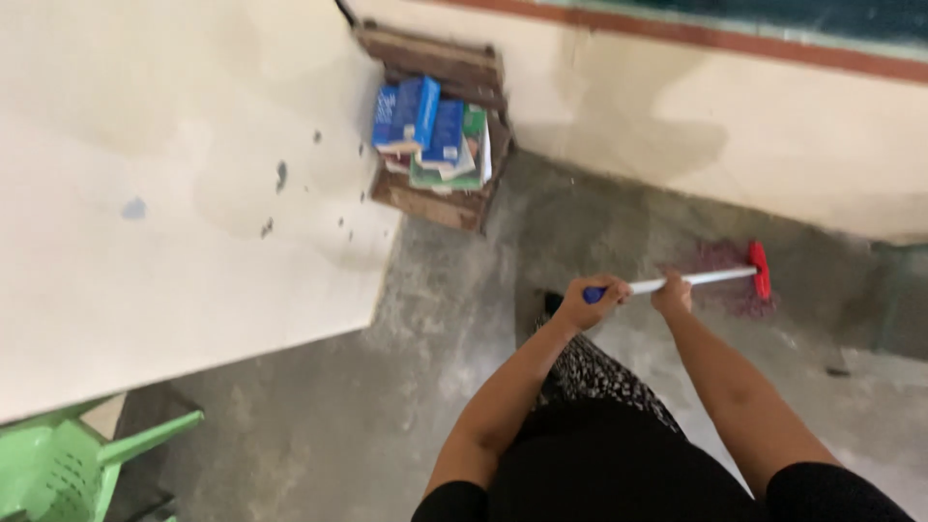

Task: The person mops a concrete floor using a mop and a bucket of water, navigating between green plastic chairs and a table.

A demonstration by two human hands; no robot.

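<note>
I hold a broom with a white handle [710, 277], a blue grip end and a red head [761, 270]. My left hand [592, 304] is closed around the blue end of the handle. My right hand [673, 292] grips the white shaft a little further along. The red head rests on the grey concrete floor [387, 387] to the right, near the base of a cream wall. Its bristles blur into a reddish patch on the floor. My black top and patterned skirt fill the bottom of the view.
A large cream panel or tabletop [174, 193] with dark spots fills the left side. A wooden crate [445, 106] of blue and green books stands in the corner. A green plastic chair [68, 459] sits at the bottom left.
</note>
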